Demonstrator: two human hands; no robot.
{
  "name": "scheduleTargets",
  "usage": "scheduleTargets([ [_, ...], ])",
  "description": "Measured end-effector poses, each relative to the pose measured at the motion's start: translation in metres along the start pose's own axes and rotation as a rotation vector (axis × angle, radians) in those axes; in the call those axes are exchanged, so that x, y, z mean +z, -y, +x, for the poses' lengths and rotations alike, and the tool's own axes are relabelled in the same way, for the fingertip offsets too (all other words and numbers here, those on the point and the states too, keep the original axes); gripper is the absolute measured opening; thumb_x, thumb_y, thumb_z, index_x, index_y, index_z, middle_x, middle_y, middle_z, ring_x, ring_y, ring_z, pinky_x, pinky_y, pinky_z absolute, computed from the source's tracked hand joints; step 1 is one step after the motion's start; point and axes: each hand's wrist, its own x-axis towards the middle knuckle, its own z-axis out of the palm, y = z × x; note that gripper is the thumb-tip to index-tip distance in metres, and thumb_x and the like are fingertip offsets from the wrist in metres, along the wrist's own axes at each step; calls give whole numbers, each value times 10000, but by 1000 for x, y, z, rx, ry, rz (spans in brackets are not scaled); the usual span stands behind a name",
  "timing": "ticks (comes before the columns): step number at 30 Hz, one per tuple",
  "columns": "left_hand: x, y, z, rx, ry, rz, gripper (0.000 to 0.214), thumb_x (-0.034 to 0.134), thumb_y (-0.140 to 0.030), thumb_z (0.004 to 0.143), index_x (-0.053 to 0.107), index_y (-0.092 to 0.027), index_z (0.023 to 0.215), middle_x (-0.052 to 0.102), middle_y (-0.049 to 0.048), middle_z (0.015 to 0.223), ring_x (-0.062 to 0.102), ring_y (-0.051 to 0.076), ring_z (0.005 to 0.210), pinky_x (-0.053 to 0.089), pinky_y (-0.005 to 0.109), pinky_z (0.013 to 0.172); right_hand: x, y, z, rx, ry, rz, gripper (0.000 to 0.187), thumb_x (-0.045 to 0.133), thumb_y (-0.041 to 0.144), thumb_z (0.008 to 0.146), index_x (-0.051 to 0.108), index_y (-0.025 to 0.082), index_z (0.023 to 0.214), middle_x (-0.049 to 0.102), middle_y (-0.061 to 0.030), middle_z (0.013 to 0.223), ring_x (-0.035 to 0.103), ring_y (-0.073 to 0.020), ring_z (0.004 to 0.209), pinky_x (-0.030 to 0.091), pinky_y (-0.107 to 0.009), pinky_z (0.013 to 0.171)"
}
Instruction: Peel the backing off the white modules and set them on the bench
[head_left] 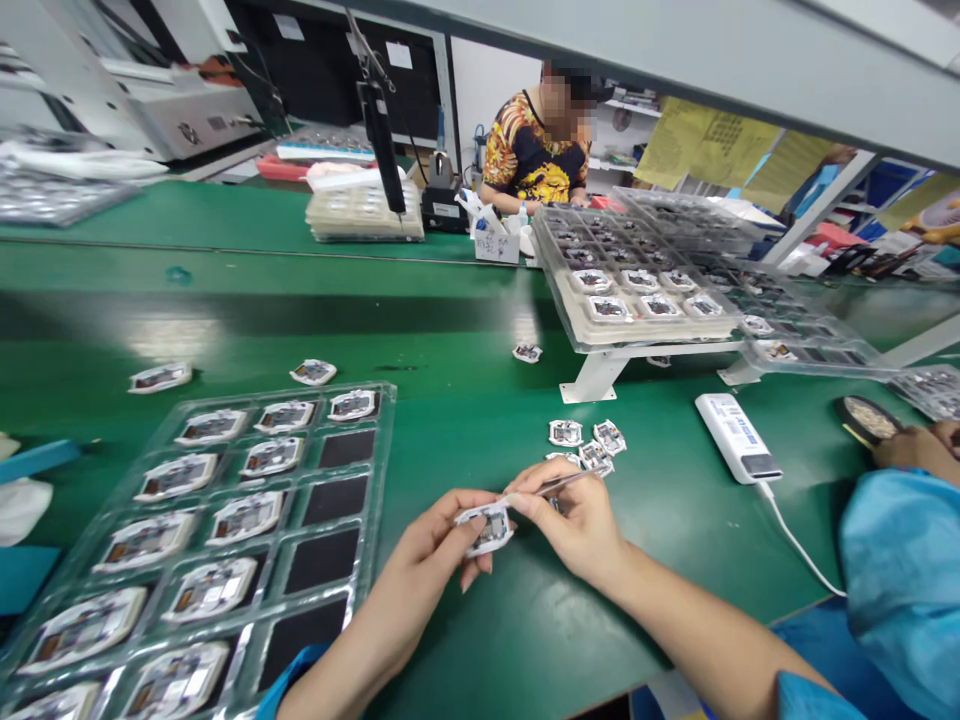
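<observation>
My left hand (435, 535) pinches a small white round part with a circuit board (487, 528) just above the green table. My right hand (581, 520) grips metal tweezers (559, 483), their tips at the part's top edge. A few more of the same parts (589, 445) lie loose right behind my hands. To the left lies a clear blister tray (352, 480), most pockets filled with parts and its right column showing empty black pockets.
A tilted rack (600, 375) carries stacked trays of parts at the right. A white device with a cable (739, 437) lies beside it. Loose parts (313, 371) sit behind the tray. A person in a patterned shirt (536, 150) works across the table; another's blue sleeve (900, 570) is at right.
</observation>
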Motion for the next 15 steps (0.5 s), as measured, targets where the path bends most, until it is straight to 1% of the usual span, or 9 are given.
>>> scheduleTargets([
  [3, 2, -1, -1, 12, -16, 18, 293, 653, -414, 831, 667, -157, 972, 610, -4, 672, 503, 140, 587, 383, 243, 511, 0, -1, -2, 2, -15, -30, 137, 706, 324, 863, 645, 209, 823, 744, -40, 796, 713, -164, 683, 606, -301, 645],
  [7, 3, -2, -1, 35, -40, 22, 300, 700, -422, 771, 679, -156, 908, 613, -1, 670, 521, 144, 583, 387, 245, 494, 0, 1, -3, -44, 0, -116, 94, 705, 278, 866, 652, 222, 812, 761, -37, 792, 736, -193, 759, 603, -369, 791],
  [10, 3, -2, 0, 40, -47, 17, 307, 705, -429, 758, 675, -158, 899, 619, -1, 685, 525, 141, 582, 389, 242, 491, 0, 3, -3, -80, 20, -132, 78, 698, 245, 869, 651, 227, 810, 771, -34, 809, 746, -200, 790, 584, -399, 869],
  [13, 4, -1, 1, 36, -49, 10, 312, 699, -434, 765, 668, -159, 909, 618, -5, 686, 522, 139, 589, 385, 238, 495, 0, 3, -3, -116, 28, -132, 73, 693, 223, 873, 652, 227, 812, 771, -35, 813, 745, -198, 811, 577, -400, 886],
  [15, 4, 0, 1, 42, -51, 6, 310, 690, -435, 781, 663, -159, 920, 607, -12, 662, 508, 139, 584, 379, 238, 499, 0, 2, -2, -102, 16, -122, 72, 693, 249, 878, 651, 227, 823, 766, -34, 817, 740, -195, 810, 583, -393, 872],
])
